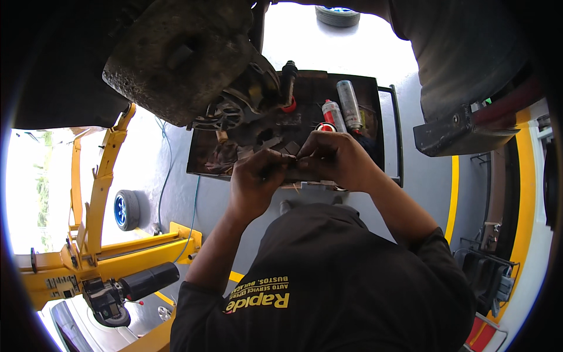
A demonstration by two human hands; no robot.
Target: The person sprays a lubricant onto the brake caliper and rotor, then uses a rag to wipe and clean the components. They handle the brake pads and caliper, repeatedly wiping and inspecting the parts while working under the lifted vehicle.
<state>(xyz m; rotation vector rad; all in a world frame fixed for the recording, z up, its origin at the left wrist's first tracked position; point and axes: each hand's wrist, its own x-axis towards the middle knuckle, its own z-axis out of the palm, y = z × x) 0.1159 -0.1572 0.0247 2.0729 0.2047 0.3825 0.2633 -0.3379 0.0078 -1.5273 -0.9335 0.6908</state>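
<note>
My left hand (256, 178) and my right hand (335, 157) meet over the front of a black tool tray (384, 126). Both pinch the same small dark flat piece (291, 163), and its exact kind is too small to tell. Several brownish flat scraps (275, 144) lie in the tray just behind my fingers. A rusty wheel hub and brake assembly (179, 58) hangs above and to the left of my hands, with a dark bolt (288, 73) sticking up beside it.
Two spray cans (342, 108) and a red cap (288, 107) lie in the tray. A yellow car lift arm (102, 193) stands at left, with a blue-rimmed wheel (126, 209) on the grey floor. A tyre (337, 14) lies far ahead. A car's body edge (463, 126) hangs at right beside a yellow floor line (453, 193).
</note>
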